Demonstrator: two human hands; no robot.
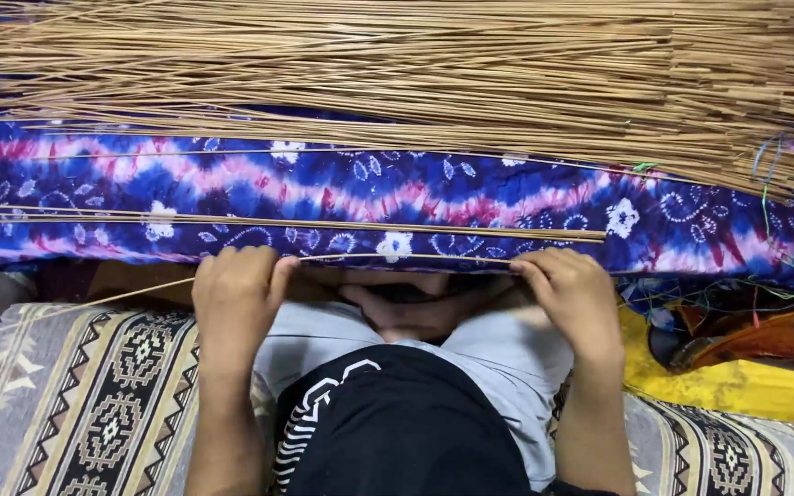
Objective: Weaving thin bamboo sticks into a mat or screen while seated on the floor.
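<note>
Across the near edge of the tie-dyed cloth [397, 197], both hands are pinching one thin straw-coloured reed [397, 258], the left hand [236, 294] closing fingers and thumb on it towards one end, the right hand [576, 294] gripping it likewise further along. Item in hand: a single reed being held level and taut between the two grips, lying just at the cloth's front border; a judgement only, the step looks like sorting or laying one stalk at a time, calling for a light, even pull so the brittle stem is not snapping. Stock: a dense heap of reeds [397, 64] (dry, stiff, pale tan, very slender) is lying along the far side. Cloth: soft, blue, pink and white. Seating: a woven patterned mat [94, 404], geometric, in cream and black.
</note>
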